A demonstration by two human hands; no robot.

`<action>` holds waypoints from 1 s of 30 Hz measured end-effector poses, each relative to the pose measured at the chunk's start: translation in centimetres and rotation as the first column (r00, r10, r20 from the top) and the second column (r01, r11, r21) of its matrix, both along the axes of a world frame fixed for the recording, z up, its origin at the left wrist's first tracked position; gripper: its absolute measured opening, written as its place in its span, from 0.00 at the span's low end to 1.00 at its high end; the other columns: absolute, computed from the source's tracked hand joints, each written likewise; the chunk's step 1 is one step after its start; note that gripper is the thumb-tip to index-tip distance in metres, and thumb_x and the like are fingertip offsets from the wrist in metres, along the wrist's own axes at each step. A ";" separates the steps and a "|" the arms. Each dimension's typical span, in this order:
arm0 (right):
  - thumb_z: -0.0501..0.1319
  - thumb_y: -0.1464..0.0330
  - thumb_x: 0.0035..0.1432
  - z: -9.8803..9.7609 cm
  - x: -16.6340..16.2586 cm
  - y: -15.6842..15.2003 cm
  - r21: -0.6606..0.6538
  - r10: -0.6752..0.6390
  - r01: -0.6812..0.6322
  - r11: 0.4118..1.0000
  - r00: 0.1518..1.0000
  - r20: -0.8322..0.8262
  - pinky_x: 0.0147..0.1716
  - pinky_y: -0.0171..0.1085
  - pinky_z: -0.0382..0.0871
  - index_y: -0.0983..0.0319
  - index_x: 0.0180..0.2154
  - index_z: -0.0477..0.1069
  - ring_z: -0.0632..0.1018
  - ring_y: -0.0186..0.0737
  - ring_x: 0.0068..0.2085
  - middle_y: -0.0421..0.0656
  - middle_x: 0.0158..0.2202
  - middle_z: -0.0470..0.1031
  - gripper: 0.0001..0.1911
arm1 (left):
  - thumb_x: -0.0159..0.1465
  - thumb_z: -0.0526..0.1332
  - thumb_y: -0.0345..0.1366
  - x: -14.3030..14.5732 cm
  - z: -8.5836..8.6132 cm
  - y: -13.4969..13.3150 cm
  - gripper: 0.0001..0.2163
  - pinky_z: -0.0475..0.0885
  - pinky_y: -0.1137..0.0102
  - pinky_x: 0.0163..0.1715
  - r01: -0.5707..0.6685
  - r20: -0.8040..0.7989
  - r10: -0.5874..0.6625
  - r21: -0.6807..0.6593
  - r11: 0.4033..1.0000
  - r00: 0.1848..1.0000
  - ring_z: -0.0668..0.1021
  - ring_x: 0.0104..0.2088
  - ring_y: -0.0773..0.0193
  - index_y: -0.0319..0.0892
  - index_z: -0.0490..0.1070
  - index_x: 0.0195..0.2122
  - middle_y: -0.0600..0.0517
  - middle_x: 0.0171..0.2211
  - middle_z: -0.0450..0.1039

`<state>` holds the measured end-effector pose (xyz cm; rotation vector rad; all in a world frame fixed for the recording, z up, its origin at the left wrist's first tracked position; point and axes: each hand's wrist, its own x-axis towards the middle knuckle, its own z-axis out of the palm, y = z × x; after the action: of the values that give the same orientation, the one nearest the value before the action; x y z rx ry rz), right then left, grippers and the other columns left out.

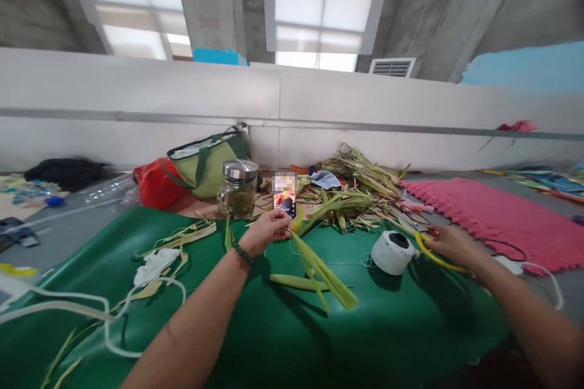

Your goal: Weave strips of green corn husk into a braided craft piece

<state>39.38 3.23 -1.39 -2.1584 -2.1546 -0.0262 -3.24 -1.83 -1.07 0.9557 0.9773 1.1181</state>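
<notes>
White thread spool (391, 256) on a green mat (365, 340). Left of the spool, the left hand (272, 228) pinches green corn husk strips (332, 282), loose ends fanning toward the spool's near side. Right of the spool, the right hand (451, 243) meets a yellow curved band (427, 254); its grip is unclear. Behind the spool, piled husks (365, 171).

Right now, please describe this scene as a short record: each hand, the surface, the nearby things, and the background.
Left hand: pinching green leaf strips
Right hand: at a yellow-handled tool; exact grip unclear
Surface: green mat
Between hands: white spool, nearer the right hand
Beyond left hand: phone with lit screen; lidded glass jar to its left
Farther back: green bag, leaf pile
Right side: pink cloth
Background: white partition, windows
</notes>
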 end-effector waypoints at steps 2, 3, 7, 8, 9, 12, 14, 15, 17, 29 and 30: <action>0.61 0.69 0.48 -1.2 -0.3 0.2 -0.020 0.061 -0.061 0.998 0.998 0.000 0.31 0.39 0.68 0.65 0.35 0.75 0.79 0.52 0.36 0.53 0.34 0.78 0.10 | 0.53 0.69 0.30 0.2 -0.1 0.0 0.10 0.71 0.80 0.22 -0.040 0.082 0.044 -0.055 0.998 0.996 0.73 0.18 0.75 0.37 0.65 0.24 0.54 0.21 0.72; 0.61 0.69 0.48 -1.4 -0.5 0.1 -0.024 0.085 -0.085 0.996 0.996 0.007 0.33 0.39 0.69 0.64 0.35 0.75 0.79 0.51 0.38 0.51 0.36 0.78 0.10 | 0.54 0.67 0.28 0.2 -0.1 0.1 0.10 0.71 0.81 0.22 -0.057 0.107 0.064 -0.073 0.996 0.992 0.73 0.18 0.75 0.37 0.65 0.24 0.55 0.20 0.72; 0.59 0.66 0.51 0.4 -1.5 -1.9 0.016 0.012 -0.014 1.000 0.995 0.098 0.30 0.45 0.69 0.63 0.35 0.75 0.78 0.58 0.37 0.56 0.37 0.78 0.11 | 0.58 0.62 0.24 0.3 -0.2 0.3 0.08 0.72 0.82 0.22 -0.121 0.167 0.139 -0.114 0.986 0.976 0.74 0.18 0.76 0.37 0.64 0.25 0.55 0.21 0.71; 0.57 0.65 0.52 1.2 -2.2 -2.7 0.053 -0.012 0.006 0.999 0.994 0.110 0.29 0.48 0.69 0.64 0.36 0.75 0.78 0.61 0.37 0.58 0.38 0.78 0.12 | 0.59 0.61 0.23 0.4 -0.1 0.3 0.08 0.71 0.83 0.22 -0.136 0.185 0.158 -0.125 0.983 0.970 0.74 0.19 0.76 0.37 0.64 0.26 0.55 0.21 0.71; 0.55 0.64 0.55 2.0 -3.1 -3.5 0.091 0.012 -0.022 0.996 0.994 0.104 0.31 0.48 0.69 0.63 0.39 0.75 0.78 0.60 0.39 0.57 0.40 0.77 0.15 | 0.60 0.60 0.23 0.6 -0.1 0.3 0.08 0.71 0.84 0.22 -0.151 0.203 0.176 -0.134 0.979 0.963 0.74 0.19 0.77 0.38 0.64 0.26 0.55 0.21 0.71; 0.57 0.62 0.54 3.1 -8.1 -6.1 0.134 0.358 -0.339 0.931 0.920 -0.159 0.32 0.41 0.71 0.60 0.42 0.74 0.79 0.47 0.34 0.47 0.35 0.78 0.15 | 0.61 0.58 0.23 1.4 0.0 -0.1 0.08 0.72 0.85 0.24 -0.186 0.249 0.219 -0.152 0.971 0.943 0.75 0.21 0.77 0.38 0.64 0.27 0.56 0.22 0.71; 0.62 0.58 0.50 2.8 -12.9 -7.3 0.118 0.473 -0.467 0.877 0.787 -0.396 0.30 0.39 0.71 0.60 0.43 0.72 0.77 0.42 0.29 0.44 0.30 0.77 0.20 | 0.62 0.58 0.24 2.2 0.2 -0.5 0.07 0.72 0.85 0.25 -0.191 0.262 0.226 -0.153 0.970 0.938 0.76 0.22 0.77 0.39 0.64 0.28 0.57 0.23 0.71; 0.65 0.57 0.46 2.5 -15.3 -7.6 0.122 0.490 -0.501 0.857 0.720 -0.491 0.29 0.38 0.71 0.60 0.39 0.73 0.76 0.41 0.28 0.43 0.27 0.76 0.19 | 0.62 0.58 0.24 2.6 0.2 -0.7 0.07 0.72 0.85 0.26 -0.186 0.264 0.220 -0.149 0.971 0.939 0.76 0.23 0.77 0.39 0.64 0.28 0.57 0.23 0.71; 0.62 0.54 0.48 2.3 -19.4 -7.4 0.278 0.523 -0.486 0.829 0.494 -0.695 0.27 0.37 0.70 0.60 0.34 0.73 0.74 0.39 0.27 0.44 0.29 0.76 0.16 | 0.62 0.57 0.25 3.1 0.2 -1.2 0.07 0.71 0.83 0.26 -0.153 0.263 0.185 -0.135 0.979 0.947 0.76 0.23 0.76 0.39 0.64 0.27 0.56 0.24 0.72; 0.66 0.57 0.45 5.2 -22.0 -1.4 0.150 0.349 -0.591 0.793 0.238 -0.906 0.14 0.28 0.57 0.65 0.23 0.71 0.65 0.27 0.17 0.36 0.16 0.67 0.17 | 0.60 0.58 0.42 0.0 1.0 -0.8 0.15 0.66 0.69 0.43 -0.058 -0.554 0.324 0.443 0.895 0.766 0.73 0.43 0.56 0.41 0.73 0.20 0.47 0.33 0.75; 0.66 0.56 0.45 4.6 -22.4 -1.4 0.155 0.356 -0.606 0.780 0.225 -0.907 0.14 0.28 0.57 0.65 0.22 0.70 0.65 0.27 0.16 0.36 0.15 0.66 0.17 | 0.61 0.57 0.43 0.5 1.2 -1.1 0.15 0.65 0.69 0.45 0.036 -0.534 0.240 0.455 0.890 0.811 0.73 0.43 0.57 0.41 0.74 0.23 0.48 0.35 0.75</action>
<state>16.95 1.84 3.24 -0.8804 -1.9347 1.2280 -2.75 -2.97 0.08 1.7102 1.3009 1.1953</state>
